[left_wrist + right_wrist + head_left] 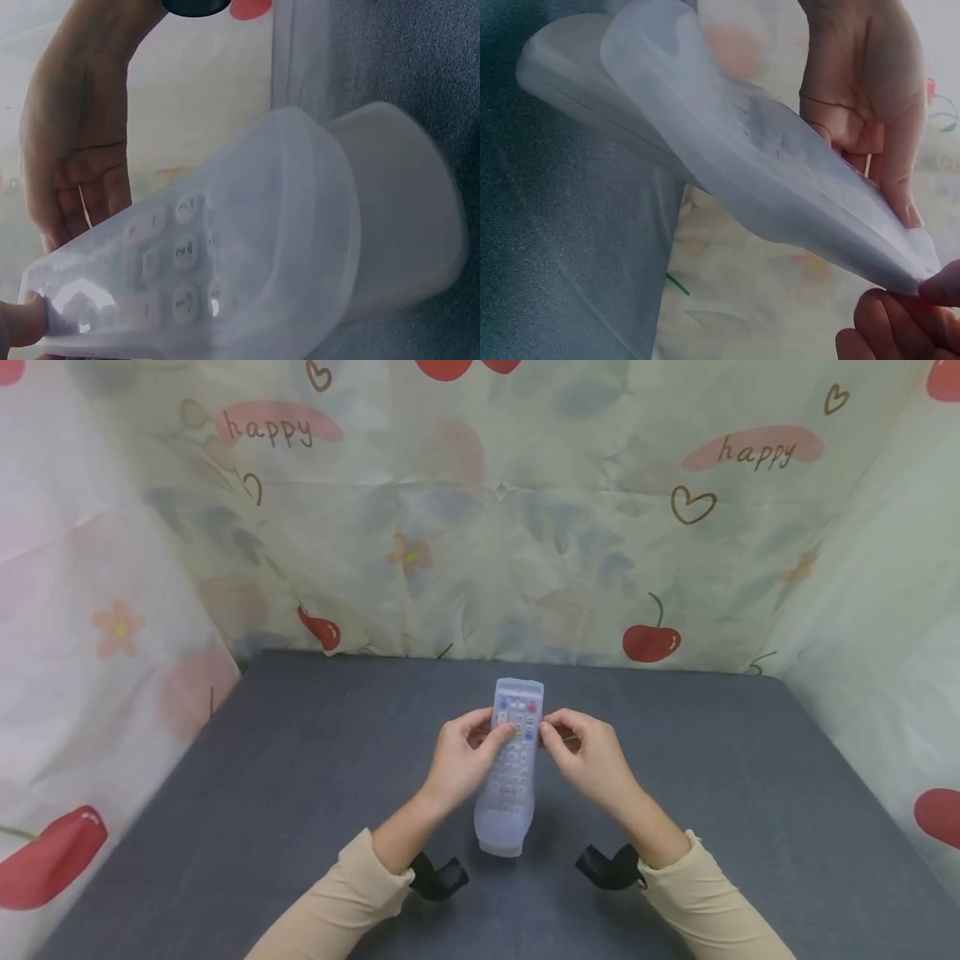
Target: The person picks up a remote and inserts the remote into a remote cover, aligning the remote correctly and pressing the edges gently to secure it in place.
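A remote control (513,760) in a translucent, milky cover (504,827) is held up over the middle of the dark table. Buttons show through the cover. At the near end, a pale rounded end (412,217) sticks out past the cover in the left wrist view, and the right wrist view shows it too. My left hand (461,756) grips the upper left side, thumb across the button face and fingers behind. On the opposite long edge, my right hand (588,756) pinches the cover's rim between thumb and fingertips (881,319).
The dark table (300,827) spreads to both sides under the hands. Behind it hangs a printed cloth (510,543), with more cloth at left and right. Black straps (438,878) hang at both wrists, by the beige sleeves (352,877).
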Demonstrator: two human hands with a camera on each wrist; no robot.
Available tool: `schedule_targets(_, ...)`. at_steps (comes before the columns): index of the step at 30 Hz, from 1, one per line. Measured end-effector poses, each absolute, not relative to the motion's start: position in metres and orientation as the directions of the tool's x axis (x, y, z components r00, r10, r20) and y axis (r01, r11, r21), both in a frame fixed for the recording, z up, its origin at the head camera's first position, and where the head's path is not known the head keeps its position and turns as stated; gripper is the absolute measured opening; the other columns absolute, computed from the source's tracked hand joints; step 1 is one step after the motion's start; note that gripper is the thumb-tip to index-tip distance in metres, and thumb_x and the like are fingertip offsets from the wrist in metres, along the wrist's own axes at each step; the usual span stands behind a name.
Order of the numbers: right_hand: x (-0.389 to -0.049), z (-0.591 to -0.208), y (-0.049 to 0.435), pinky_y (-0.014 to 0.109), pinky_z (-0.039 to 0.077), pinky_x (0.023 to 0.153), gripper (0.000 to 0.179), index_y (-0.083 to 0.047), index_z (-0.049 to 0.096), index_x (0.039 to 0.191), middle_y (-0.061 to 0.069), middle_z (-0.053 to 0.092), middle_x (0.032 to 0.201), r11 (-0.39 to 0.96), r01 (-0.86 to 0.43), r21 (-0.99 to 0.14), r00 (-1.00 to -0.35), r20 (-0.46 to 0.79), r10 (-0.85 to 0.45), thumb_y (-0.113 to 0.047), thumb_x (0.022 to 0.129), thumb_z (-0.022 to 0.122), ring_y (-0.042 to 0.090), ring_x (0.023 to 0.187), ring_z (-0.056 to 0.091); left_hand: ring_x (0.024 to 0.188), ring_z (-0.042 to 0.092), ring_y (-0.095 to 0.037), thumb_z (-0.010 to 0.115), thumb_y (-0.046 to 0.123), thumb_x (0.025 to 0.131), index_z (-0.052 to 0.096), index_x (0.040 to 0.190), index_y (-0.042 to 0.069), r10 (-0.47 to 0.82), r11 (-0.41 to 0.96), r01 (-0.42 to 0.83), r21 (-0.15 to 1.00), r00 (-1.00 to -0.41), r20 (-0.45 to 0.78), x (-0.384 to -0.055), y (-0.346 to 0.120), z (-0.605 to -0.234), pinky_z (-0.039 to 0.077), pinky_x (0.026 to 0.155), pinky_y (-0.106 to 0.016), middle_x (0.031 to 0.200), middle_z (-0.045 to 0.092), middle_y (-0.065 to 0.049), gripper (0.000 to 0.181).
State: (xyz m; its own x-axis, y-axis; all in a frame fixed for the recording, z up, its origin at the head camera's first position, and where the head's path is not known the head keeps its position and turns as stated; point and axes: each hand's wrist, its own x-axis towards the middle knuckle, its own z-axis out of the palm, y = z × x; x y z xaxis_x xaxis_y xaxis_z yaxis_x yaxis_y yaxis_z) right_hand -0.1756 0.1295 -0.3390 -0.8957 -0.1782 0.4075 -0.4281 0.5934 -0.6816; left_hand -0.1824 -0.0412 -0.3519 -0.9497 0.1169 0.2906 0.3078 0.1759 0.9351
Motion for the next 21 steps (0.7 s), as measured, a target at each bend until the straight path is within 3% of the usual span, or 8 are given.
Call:
schedule_targets(8,-0.169,-0.344,0.125,0.03,0.054,0.061,0.007,-0.004,0.059,0.078,0.005,0.06,0.072,0.716,-0.548,-0.432,-0.772,0.591,-0.234,0.0,0.084,0.062,0.014,0.065,0.06,0.075,0.067,-0.021,0.063,0.01,0.088,0.066,0.111,-0.003,0.059,0.074,0.255,0.964,-0.966,0.251,-0.18,-0.037,-0.353,0.055,0.061,-0.027,0.095,0.069,-0.023,0.027)
schedule_targets(12,-0.165,-0.343,0.124,0.027,0.052,0.058,0.011,-0.006,0.057,0.074,0.003,0.057,0.069,0.769,-0.58,-0.268,-0.687,0.669,-0.284,-0.001,0.081,0.064,0.014,0.064,0.06,0.072,0.065,-0.014,0.063,0.01,0.088,0.066,0.112,-0.003,0.02,0.024,0.216,0.976,-0.976,0.215,-0.179,-0.035,-0.353,0.054,0.061,-0.025,0.097,0.069,-0.023,0.027)
schedule_targets(17,-0.163,-0.344,0.123,0.022,0.042,0.049,0.014,-0.008,0.055,0.072,0.001,0.052,0.065,0.807,-0.584,-0.093,-0.589,0.732,-0.342,-0.002,0.078,0.066,0.012,0.058,0.048,0.067,0.061,-0.005,0.062,0.009,0.089,0.065,0.112,-0.004,-0.046,-0.047,0.176,0.983,-0.984,0.174,-0.177,-0.031,-0.351,0.053,0.059,-0.022,0.098,0.068,-0.025,0.026)
schedule_targets(21,-0.165,-0.345,0.123,0.021,0.036,0.046,0.014,-0.008,0.054,0.072,0.001,0.051,0.064,0.804,-0.594,-0.02,-0.531,0.761,-0.373,-0.002,0.077,0.065,0.013,0.056,0.042,0.066,0.06,-0.005,0.062,0.008,0.089,0.065,0.112,-0.004,-0.084,-0.112,0.141,0.984,-0.988,0.132,-0.176,-0.029,-0.349,0.052,0.058,-0.021,0.098,0.068,-0.026,0.026)
